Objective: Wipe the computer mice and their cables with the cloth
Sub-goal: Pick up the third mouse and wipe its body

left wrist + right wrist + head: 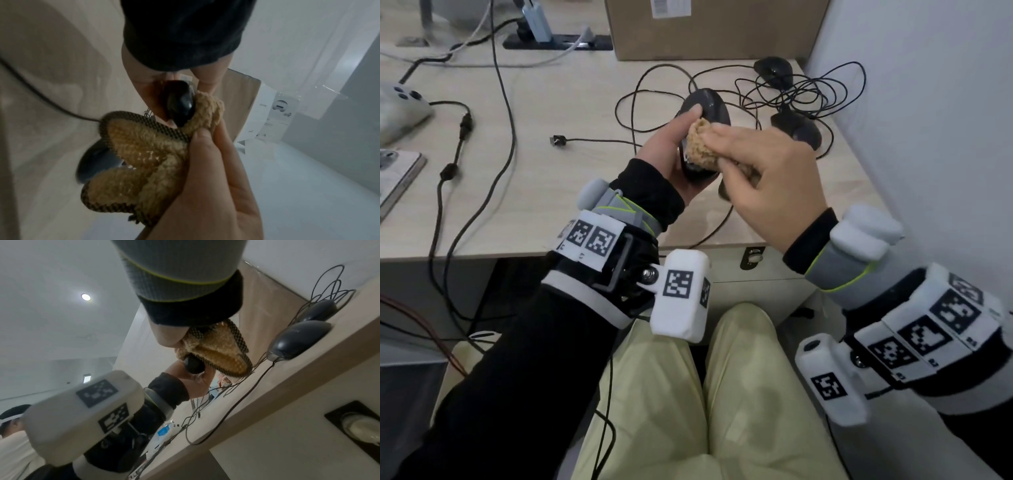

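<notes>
My left hand [673, 147] grips a black mouse [705, 106] and holds it up over the desk, thumb on its top. My right hand [763, 164] pinches a bunched tan cloth [703, 144] and presses it against the mouse's side. In the left wrist view the cloth [148, 149] with its dark woven edge lies against the glossy mouse [180, 105]. The right wrist view shows the cloth [222, 352] over the mouse [193, 365]. The mouse's cable [633, 102] loops on the desk behind.
Two more black mice [796, 128] [774, 70] lie among tangled cables at the back right, near the wall. Another mouse [298, 339] sits at the desk edge under my right hand. A cardboard box [715, 27] stands behind. A USB plug [558, 140] lies mid-desk.
</notes>
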